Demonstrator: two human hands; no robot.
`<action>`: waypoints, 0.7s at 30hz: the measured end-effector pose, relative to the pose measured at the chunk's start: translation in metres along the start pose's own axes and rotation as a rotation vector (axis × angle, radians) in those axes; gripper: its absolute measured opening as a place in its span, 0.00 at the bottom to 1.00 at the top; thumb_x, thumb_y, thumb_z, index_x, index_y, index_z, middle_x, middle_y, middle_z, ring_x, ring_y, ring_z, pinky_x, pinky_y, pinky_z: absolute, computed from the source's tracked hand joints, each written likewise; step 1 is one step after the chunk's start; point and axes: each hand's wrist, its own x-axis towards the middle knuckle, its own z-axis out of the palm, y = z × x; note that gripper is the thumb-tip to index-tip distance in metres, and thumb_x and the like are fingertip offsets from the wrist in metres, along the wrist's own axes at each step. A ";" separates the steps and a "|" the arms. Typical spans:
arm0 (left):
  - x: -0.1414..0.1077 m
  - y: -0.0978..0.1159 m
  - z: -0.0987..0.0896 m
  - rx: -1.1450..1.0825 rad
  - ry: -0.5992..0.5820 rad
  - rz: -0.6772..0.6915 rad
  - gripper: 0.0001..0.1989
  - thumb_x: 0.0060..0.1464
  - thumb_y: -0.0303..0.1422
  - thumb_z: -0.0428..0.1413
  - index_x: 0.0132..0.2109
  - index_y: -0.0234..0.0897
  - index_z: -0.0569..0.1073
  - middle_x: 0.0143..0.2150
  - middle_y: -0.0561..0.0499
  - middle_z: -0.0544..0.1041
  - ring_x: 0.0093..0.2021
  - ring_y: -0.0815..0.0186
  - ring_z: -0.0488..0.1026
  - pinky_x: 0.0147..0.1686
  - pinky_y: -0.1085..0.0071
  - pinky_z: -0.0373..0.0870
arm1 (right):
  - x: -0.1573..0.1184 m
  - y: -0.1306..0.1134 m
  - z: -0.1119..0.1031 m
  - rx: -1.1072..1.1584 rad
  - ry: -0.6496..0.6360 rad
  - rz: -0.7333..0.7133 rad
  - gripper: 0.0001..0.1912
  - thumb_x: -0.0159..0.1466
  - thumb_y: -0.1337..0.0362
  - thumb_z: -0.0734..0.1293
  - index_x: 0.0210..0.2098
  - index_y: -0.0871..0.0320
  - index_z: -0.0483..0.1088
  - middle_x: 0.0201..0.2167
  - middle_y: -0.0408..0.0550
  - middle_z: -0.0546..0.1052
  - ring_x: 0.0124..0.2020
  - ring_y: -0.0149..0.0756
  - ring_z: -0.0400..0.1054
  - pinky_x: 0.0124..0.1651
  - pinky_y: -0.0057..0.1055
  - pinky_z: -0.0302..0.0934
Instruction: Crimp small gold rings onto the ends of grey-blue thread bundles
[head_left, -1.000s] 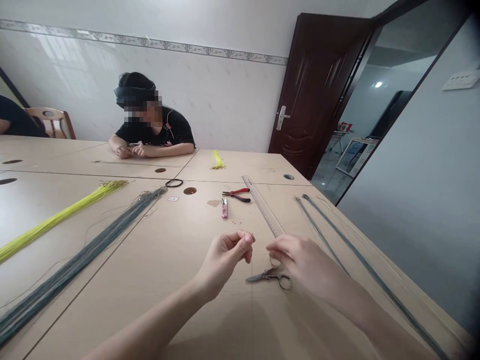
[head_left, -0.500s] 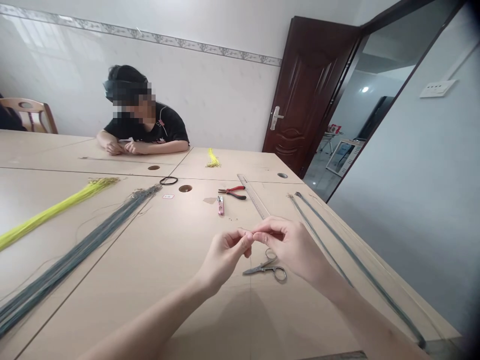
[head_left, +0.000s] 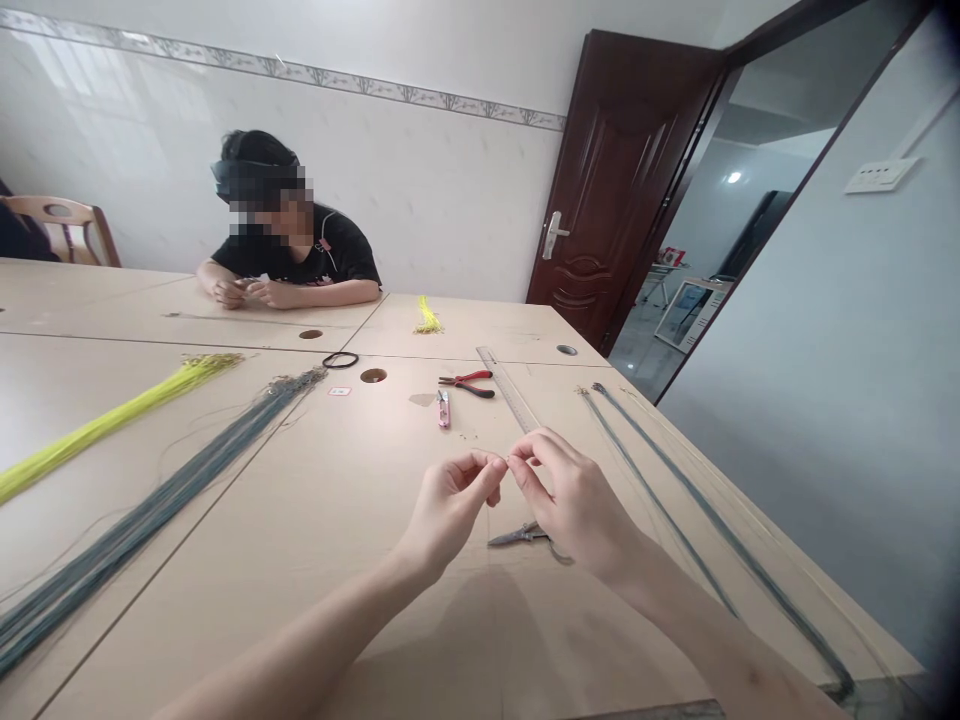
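Observation:
My left hand (head_left: pixel 455 510) is closed, thumb and forefinger pinched above the table. A faint thin cord (head_left: pixel 490 540) seems to hang below it toward the table's near edge. Fingertip to fingertip with it, my right hand (head_left: pixel 574 490) pinches something too small to make out. Under my right hand lie metal scissors (head_left: pixel 514 536), their handles partly hidden by it. Beyond the hands are pink thread snips (head_left: pixel 444 411), red-and-black pliers (head_left: pixel 469 383) and a clear ruler (head_left: pixel 507 388). Several tiny bits (head_left: pixel 468 436) lie near the snips.
Yellow cords (head_left: pixel 112 425) and grey-blue cords (head_left: pixel 165 500) stretch along the left; more grey-blue cords (head_left: pixel 720 530) run down the right edge. A black ring (head_left: pixel 341 360) lies near a table hole (head_left: pixel 373 376). Across the table sits a person (head_left: pixel 300 250). A brown door (head_left: pixel 622 170) stands ajar.
My right hand has turned and its fingers have arched, with the fingertips still close to my left hand's. It now covers more of the scissors' handles. The view has shifted slightly.

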 end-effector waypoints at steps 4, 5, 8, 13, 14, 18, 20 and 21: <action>0.001 -0.002 -0.001 0.007 0.019 -0.001 0.18 0.56 0.43 0.52 0.25 0.34 0.65 0.23 0.55 0.63 0.26 0.70 0.57 0.30 0.71 0.53 | 0.002 0.001 0.004 -0.144 0.020 -0.092 0.10 0.67 0.68 0.57 0.31 0.60 0.65 0.29 0.46 0.71 0.29 0.32 0.65 0.32 0.29 0.58; 0.001 -0.003 -0.001 0.009 0.027 0.001 0.18 0.56 0.43 0.52 0.25 0.35 0.65 0.23 0.56 0.63 0.26 0.70 0.57 0.30 0.71 0.53 | 0.003 0.002 0.005 -0.187 0.026 -0.125 0.10 0.67 0.68 0.56 0.31 0.61 0.65 0.29 0.46 0.71 0.29 0.33 0.65 0.33 0.31 0.57; 0.003 -0.005 -0.002 0.020 0.052 0.007 0.19 0.56 0.42 0.52 0.24 0.35 0.64 0.22 0.56 0.63 0.27 0.70 0.57 0.30 0.71 0.54 | 0.004 0.004 0.008 -0.313 0.037 -0.217 0.12 0.68 0.69 0.56 0.31 0.61 0.67 0.28 0.47 0.71 0.31 0.35 0.64 0.36 0.34 0.55; 0.004 -0.007 -0.001 0.038 0.066 0.013 0.18 0.56 0.41 0.52 0.23 0.35 0.64 0.22 0.56 0.62 0.27 0.70 0.59 0.31 0.72 0.54 | 0.004 0.009 0.010 -0.457 0.016 -0.304 0.11 0.66 0.71 0.57 0.30 0.62 0.69 0.29 0.48 0.71 0.32 0.37 0.63 0.38 0.36 0.53; 0.004 -0.007 -0.001 0.040 0.066 0.013 0.18 0.56 0.41 0.52 0.23 0.35 0.64 0.22 0.56 0.62 0.27 0.70 0.59 0.31 0.72 0.54 | 0.004 0.009 0.010 -0.475 0.007 -0.311 0.11 0.66 0.71 0.57 0.30 0.62 0.69 0.28 0.48 0.71 0.32 0.37 0.63 0.38 0.36 0.52; 0.005 -0.006 -0.001 0.053 0.066 0.006 0.18 0.55 0.41 0.52 0.23 0.35 0.64 0.21 0.56 0.63 0.26 0.69 0.58 0.30 0.71 0.54 | 0.004 0.007 0.008 -0.507 -0.048 -0.308 0.13 0.66 0.71 0.56 0.30 0.61 0.69 0.28 0.48 0.71 0.32 0.37 0.64 0.38 0.36 0.53; 0.005 -0.006 -0.002 0.059 0.077 -0.003 0.18 0.55 0.41 0.52 0.23 0.35 0.64 0.22 0.55 0.63 0.26 0.69 0.58 0.30 0.71 0.54 | 0.004 0.010 0.004 -0.501 -0.073 -0.275 0.13 0.67 0.70 0.56 0.31 0.61 0.69 0.29 0.48 0.72 0.33 0.37 0.65 0.39 0.36 0.54; 0.005 -0.005 -0.002 0.061 0.085 -0.008 0.18 0.55 0.42 0.52 0.23 0.35 0.65 0.22 0.55 0.63 0.26 0.70 0.57 0.29 0.71 0.53 | 0.005 0.013 0.001 -0.497 -0.079 -0.247 0.13 0.68 0.69 0.56 0.32 0.61 0.69 0.29 0.48 0.72 0.33 0.37 0.65 0.40 0.36 0.55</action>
